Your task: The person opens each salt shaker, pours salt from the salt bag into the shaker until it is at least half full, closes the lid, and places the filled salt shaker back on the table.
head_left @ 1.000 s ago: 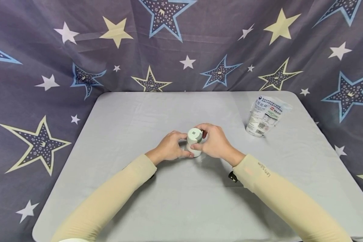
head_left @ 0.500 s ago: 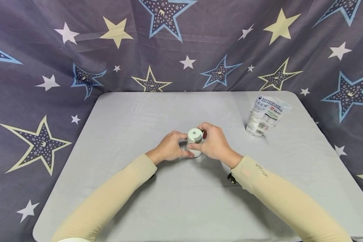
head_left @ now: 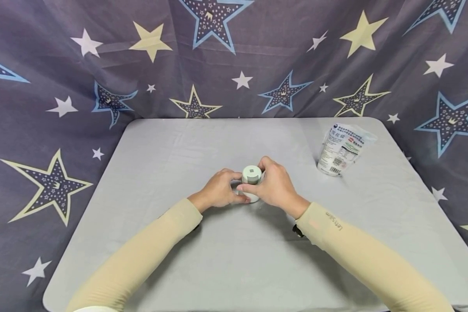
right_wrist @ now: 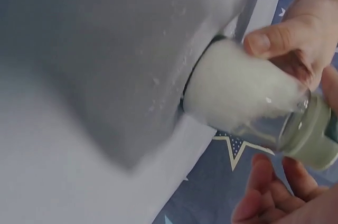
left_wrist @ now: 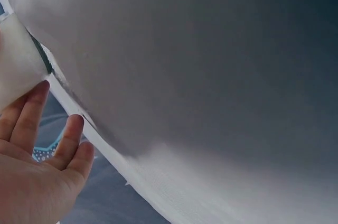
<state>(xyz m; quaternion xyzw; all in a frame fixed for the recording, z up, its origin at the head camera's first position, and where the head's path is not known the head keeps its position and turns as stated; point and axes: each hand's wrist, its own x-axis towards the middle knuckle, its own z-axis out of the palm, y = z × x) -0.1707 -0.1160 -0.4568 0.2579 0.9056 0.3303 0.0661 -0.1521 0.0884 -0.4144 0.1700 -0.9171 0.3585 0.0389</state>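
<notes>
A small glass salt jar [right_wrist: 237,86], filled with white grains, stands upright on the table near its middle. Its pale green lid [head_left: 251,170] has a grey patch on the side and a small grey square on top. Fingers and thumb of my left hand [head_left: 217,190] grip the glass body low down from the left. My right hand [head_left: 277,185] holds the lid from the right, thumb on the near side and fingers round the far side. Part of the jar [left_wrist: 18,60] shows at the left wrist view's edge.
A clear printed salt bag [head_left: 341,149] stands upright at the back right of the grey-covered table [head_left: 171,147]. White grains lie scattered on the cloth beside the jar. A dark curtain with stars [head_left: 234,60] hangs behind the table.
My right hand has turned the lid clockwise as seen from above; its thumb slid left and the grey patch came round to the near side. The left hand and jar body stayed put.
</notes>
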